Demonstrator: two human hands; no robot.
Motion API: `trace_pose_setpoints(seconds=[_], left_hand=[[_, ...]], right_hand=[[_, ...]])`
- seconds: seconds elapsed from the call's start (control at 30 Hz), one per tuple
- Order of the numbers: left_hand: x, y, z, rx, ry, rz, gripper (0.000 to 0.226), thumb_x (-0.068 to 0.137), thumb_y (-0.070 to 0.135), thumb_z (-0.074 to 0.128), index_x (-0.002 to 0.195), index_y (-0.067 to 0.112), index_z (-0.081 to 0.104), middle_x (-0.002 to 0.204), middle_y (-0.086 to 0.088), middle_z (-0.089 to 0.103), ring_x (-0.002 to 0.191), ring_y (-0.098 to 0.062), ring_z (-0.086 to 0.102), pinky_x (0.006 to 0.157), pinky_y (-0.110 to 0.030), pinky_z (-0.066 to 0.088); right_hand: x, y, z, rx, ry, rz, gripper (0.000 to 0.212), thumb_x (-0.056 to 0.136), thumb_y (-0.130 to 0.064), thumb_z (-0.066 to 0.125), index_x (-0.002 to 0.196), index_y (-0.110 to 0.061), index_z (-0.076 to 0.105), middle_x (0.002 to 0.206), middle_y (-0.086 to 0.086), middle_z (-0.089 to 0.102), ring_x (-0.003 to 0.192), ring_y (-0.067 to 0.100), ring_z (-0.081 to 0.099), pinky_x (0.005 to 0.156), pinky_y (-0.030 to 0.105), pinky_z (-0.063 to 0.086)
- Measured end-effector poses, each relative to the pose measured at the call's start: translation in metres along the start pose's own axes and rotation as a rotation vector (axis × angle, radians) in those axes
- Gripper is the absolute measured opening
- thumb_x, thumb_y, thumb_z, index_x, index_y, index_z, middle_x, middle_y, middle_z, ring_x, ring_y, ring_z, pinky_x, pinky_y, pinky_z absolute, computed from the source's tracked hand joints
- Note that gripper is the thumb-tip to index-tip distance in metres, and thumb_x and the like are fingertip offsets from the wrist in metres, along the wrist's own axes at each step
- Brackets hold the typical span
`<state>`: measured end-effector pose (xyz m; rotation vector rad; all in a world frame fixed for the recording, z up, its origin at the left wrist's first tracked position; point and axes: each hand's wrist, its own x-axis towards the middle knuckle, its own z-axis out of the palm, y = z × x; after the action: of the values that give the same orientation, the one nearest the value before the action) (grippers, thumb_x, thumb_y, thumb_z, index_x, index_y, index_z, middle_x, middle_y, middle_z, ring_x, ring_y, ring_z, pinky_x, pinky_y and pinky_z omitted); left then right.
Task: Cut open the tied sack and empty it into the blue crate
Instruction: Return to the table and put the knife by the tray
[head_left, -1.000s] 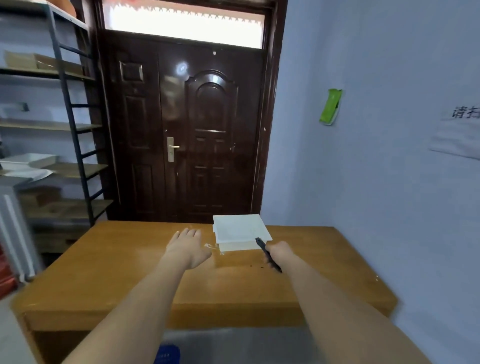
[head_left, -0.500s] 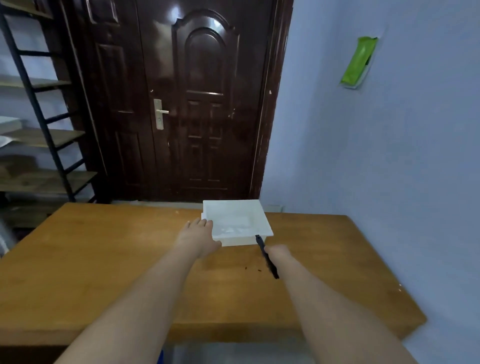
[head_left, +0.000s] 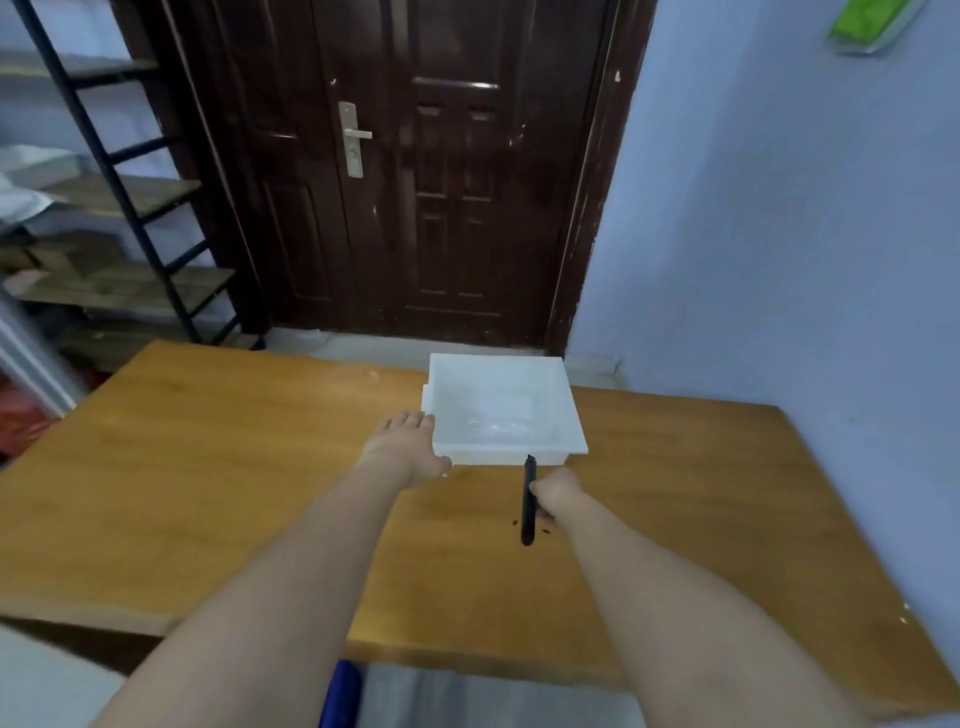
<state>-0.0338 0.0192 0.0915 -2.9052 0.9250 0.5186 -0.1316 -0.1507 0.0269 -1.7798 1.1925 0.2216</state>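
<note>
A white plastic tray (head_left: 563, 423) sits on the far side of the wooden table (head_left: 223, 467). My left hand (head_left: 402, 449) rests flat with fingers apart against the tray's left front corner. My right hand (head_left: 556, 496) is closed around a slim black tool (head_left: 528, 501), probably a cutter, whose tip points at the tray's front wall. A sliver of something blue (head_left: 340, 693), perhaps the crate, shows below the table's near edge between my arms. No sack is in view.
A dark brown door (head_left: 441, 166) stands behind the table. A black-framed shelf unit (head_left: 119, 208) with wooden boards and paper is at the left. A pale blue wall (head_left: 779, 234) runs along the table's right side.
The view has tipped downward and closer to the table. My left hand slid forward to touch the tray's left corner. The black tool has swung from slanted to nearly straight toward the tray.
</note>
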Motion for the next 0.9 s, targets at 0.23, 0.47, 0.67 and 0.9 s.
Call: trace_pose_setpoints(seconds=[0.23, 0.47, 0.67, 0.9], left_hand=[[0.04, -0.016, 0.012, -0.032, -0.031, 0.031, 0.079, 0.091, 0.049, 0.04, 0.151, 0.013, 0.004, 0.161, -0.005, 0.004, 0.148, -0.023, 0.002, 0.122, -0.04, 0.007], [0.061, -0.032, 0.039, -0.035, -0.088, 0.026, 0.078, 0.092, 0.053, 0.035, 0.151, 0.011, 0.006, 0.16, -0.005, 0.007, 0.148, -0.022, 0.003, 0.122, -0.04, 0.008], [0.071, -0.048, 0.059, 0.018, -0.149, 0.063, 0.076, 0.093, 0.046, 0.039, 0.151, 0.013, 0.002, 0.161, -0.006, 0.001, 0.149, -0.022, 0.0, 0.121, -0.039, 0.008], [0.075, -0.063, 0.063, 0.058, -0.162, 0.058, 0.078, 0.092, 0.046, 0.041, 0.151, 0.012, 0.003, 0.161, -0.005, 0.003, 0.149, -0.022, 0.002, 0.121, -0.039, 0.009]], right_hand=[[0.028, 0.003, 0.028, -0.06, -0.049, 0.022, 0.013, 0.095, -0.006, 0.046, 0.084, -0.003, 0.051, 0.087, 0.017, 0.059, 0.08, 0.03, 0.06, 0.068, 0.035, 0.047], [0.05, 0.012, 0.072, -0.222, -0.105, 0.051, 0.022, 0.095, -0.007, 0.047, 0.073, -0.007, 0.048, 0.09, 0.016, 0.06, 0.079, 0.025, 0.057, 0.066, 0.032, 0.045], [0.064, 0.017, 0.111, -0.315, -0.121, 0.056, 0.036, 0.096, -0.012, 0.047, 0.061, -0.015, 0.04, 0.074, 0.007, 0.052, 0.063, 0.02, 0.048, 0.058, 0.026, 0.041], [0.066, 0.014, 0.12, -0.347, -0.07, 0.107, 0.038, 0.095, -0.008, 0.05, 0.061, -0.015, 0.036, 0.062, 0.002, 0.041, 0.049, 0.012, 0.039, 0.036, 0.019, 0.035]])
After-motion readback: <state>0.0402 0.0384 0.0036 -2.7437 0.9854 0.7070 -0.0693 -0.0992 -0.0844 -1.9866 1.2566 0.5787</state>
